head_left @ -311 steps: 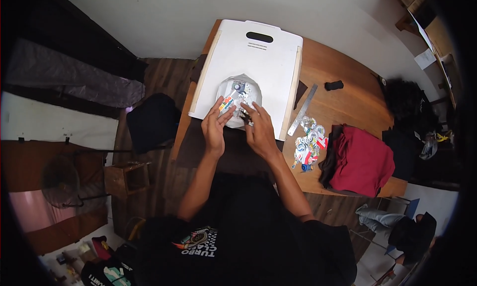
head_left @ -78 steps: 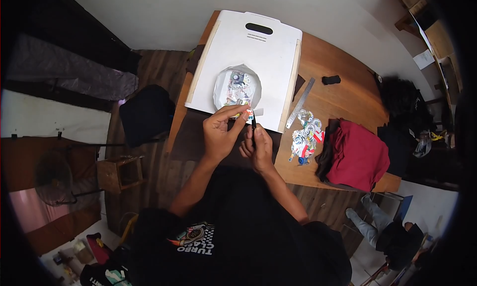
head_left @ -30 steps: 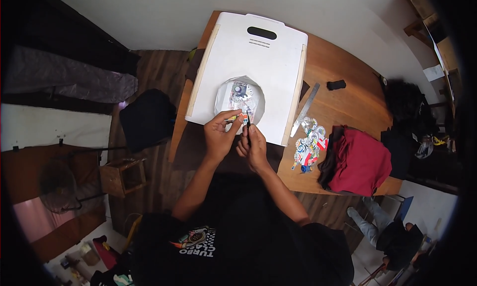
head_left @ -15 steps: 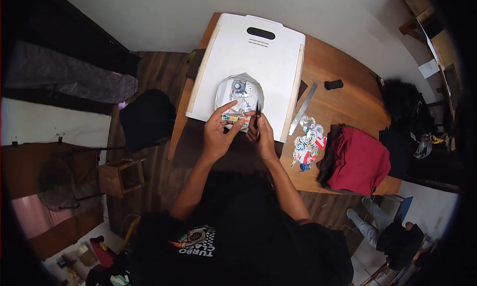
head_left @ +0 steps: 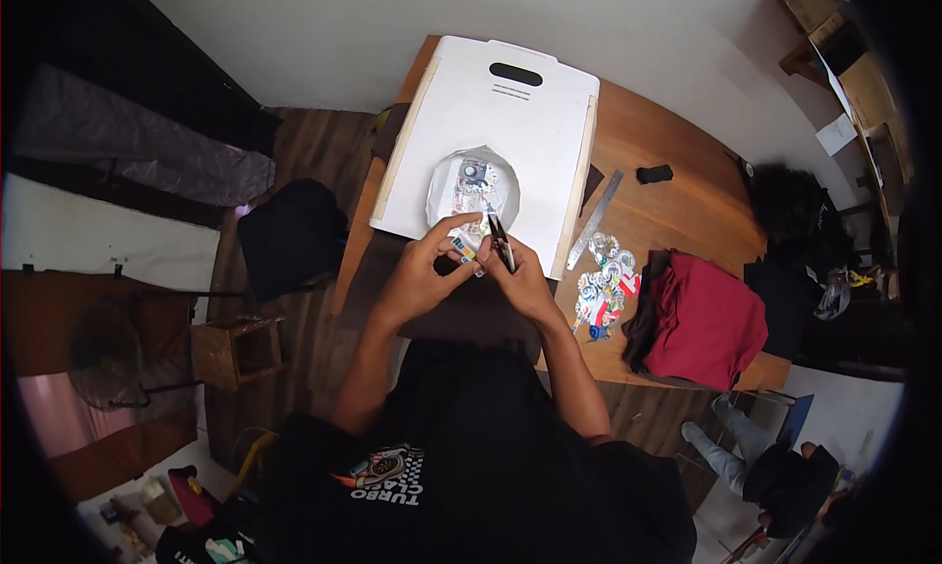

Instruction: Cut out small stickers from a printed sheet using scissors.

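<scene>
Two hands busy: left hand point(head_left: 424, 268) pinches a sticker point(head_left: 462, 247), right hand point(head_left: 523, 282) beside it grips what look like scissors point(head_left: 501, 240); I judge it trimming, needing steadiness next.

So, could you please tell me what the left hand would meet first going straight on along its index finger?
Most likely the dark tool in the right hand, just beyond the index fingertip of the left hand, though depth is unclear.

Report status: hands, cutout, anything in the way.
Left hand holding printed cutout. Right hand on dark scissors-like tool. Cutout pile and ruler off right, clear of both hands.
</scene>
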